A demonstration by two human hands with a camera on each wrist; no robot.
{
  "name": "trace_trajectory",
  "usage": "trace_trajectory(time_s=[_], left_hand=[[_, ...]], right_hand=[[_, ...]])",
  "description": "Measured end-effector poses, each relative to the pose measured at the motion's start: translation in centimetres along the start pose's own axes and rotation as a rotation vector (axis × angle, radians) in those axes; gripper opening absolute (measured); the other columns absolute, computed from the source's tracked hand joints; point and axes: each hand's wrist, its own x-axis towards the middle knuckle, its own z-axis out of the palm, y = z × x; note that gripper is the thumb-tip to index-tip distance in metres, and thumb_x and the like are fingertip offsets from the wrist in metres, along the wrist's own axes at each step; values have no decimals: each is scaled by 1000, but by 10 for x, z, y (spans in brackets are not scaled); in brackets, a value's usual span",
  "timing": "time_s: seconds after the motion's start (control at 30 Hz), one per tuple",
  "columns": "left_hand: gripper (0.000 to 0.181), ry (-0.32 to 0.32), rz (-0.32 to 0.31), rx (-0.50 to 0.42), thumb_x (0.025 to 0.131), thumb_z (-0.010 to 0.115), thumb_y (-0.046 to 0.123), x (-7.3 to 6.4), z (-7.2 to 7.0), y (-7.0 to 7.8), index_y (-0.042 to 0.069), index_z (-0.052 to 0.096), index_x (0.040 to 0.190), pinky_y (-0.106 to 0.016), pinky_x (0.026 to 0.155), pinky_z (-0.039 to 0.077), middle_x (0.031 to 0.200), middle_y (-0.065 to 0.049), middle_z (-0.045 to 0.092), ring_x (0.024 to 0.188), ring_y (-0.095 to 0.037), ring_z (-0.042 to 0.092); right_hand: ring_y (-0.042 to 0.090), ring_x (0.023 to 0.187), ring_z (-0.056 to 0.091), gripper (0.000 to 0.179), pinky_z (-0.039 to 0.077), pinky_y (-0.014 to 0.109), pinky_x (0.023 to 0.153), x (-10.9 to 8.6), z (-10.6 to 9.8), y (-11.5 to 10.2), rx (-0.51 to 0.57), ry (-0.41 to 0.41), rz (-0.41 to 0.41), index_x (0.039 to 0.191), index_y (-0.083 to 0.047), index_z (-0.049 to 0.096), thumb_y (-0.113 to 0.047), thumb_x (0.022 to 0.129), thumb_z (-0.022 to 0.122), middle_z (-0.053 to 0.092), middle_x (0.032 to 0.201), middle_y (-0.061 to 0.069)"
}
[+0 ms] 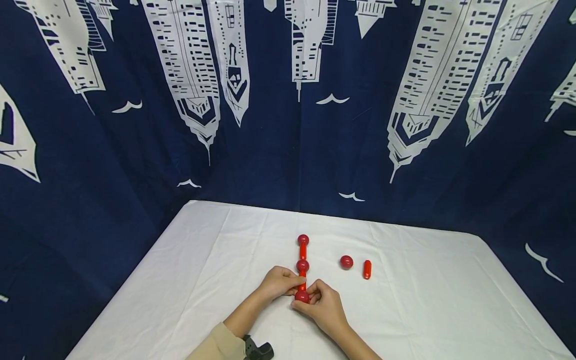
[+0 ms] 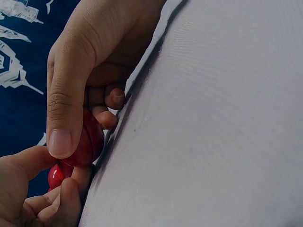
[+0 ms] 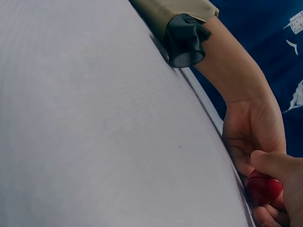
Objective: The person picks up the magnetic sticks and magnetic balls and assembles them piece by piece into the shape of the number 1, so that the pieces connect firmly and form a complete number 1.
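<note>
The person's bare left forearm (image 1: 246,315) slanted in from the lower left, beyond a cuff at the wrist, and the bare right forearm (image 1: 353,341) from the lower right. The left hand (image 1: 278,283) pinched between thumb and fingers. Just beside it, the right hand (image 1: 327,307) pinched likewise, its thumb (image 2: 66,109) extended, other fingers curled.

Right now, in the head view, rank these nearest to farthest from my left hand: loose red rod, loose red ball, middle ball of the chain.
1. Middle ball, in the chain, just beyond your left hand.
2. Loose red ball, right of the chain.
3. Loose red rod, farther right.
</note>
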Motion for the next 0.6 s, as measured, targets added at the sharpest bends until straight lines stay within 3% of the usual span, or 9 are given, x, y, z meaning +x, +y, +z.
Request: trace_trajectory(time_s=[0.6], left_hand=[[22, -23, 88, 218, 82, 77, 23, -15, -5, 12, 5, 72, 70, -15, 44, 37, 51, 4, 59, 47, -3, 50]], right_hand=[[3, 54, 49, 40, 41, 19, 49, 0, 1, 2, 27, 14, -5, 81, -8, 58, -23, 65, 92, 54, 61, -5]])
